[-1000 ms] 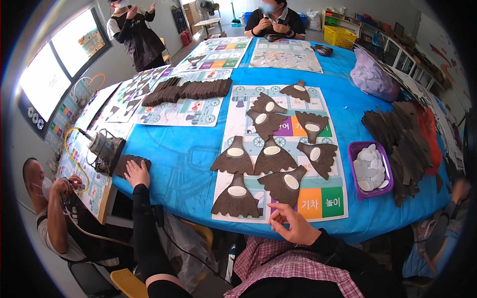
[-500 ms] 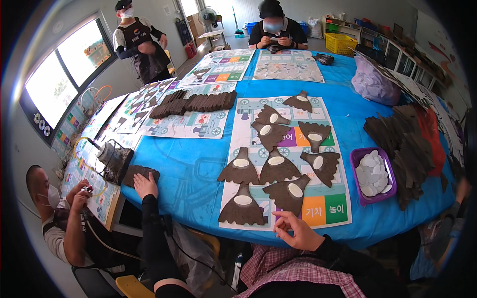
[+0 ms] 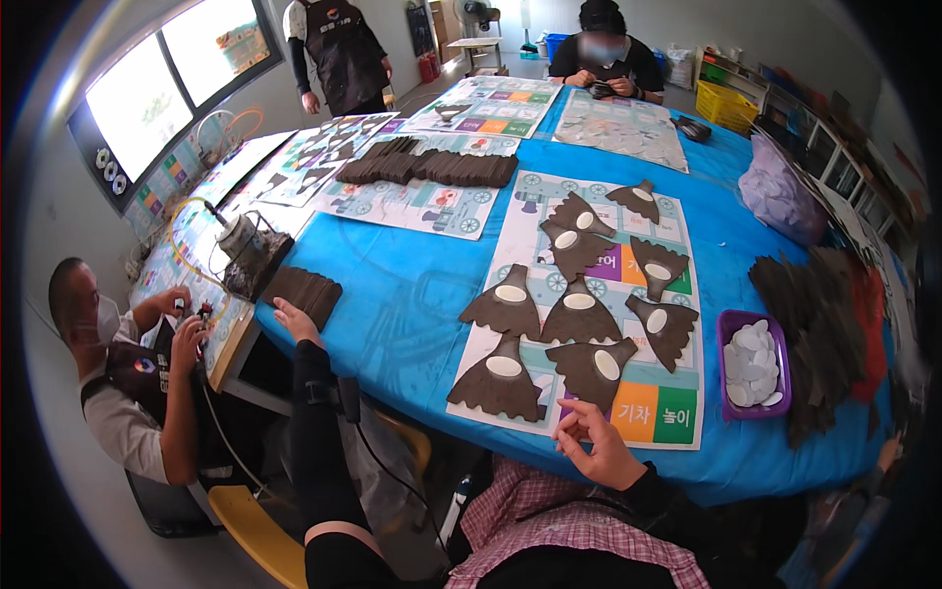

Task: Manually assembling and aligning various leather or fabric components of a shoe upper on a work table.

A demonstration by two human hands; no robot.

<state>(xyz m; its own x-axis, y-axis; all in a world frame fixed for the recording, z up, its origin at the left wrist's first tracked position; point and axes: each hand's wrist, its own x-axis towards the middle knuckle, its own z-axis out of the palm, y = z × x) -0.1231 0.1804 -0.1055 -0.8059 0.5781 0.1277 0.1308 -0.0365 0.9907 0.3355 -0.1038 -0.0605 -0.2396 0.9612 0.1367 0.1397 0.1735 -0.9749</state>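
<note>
At the left of the table, my left hand [image 3: 297,322] is at the near edge of a row of dark brown, scalloped flat pieces [image 3: 302,293], fingers stretched out and gripping nothing. My right hand [image 3: 597,447] hovers at the near edge of a printed paper mat [image 3: 471,379], its fingers loosely bent and apart, with nothing in them. Just beyond it lies a brown fan-shaped piece with a white oval [image 3: 595,367]. Several similar pieces, such as the near-left one [image 3: 498,387], are spread over the mat, most showing a white oval.
A purple basket of white ovals [image 3: 728,398] stands on the right, beside a heap of brown strips [image 3: 814,334]. Behind are a long brown stack [image 3: 432,167] and a bag of white pieces [image 3: 780,196]. A co-worker [image 3: 137,363] sits left near a metal canister [image 3: 238,240].
My left hand has slid from the top of the brown row to its near edge. My right hand keeps its place by the mat. The view has shifted, and the standing person has turned.
</note>
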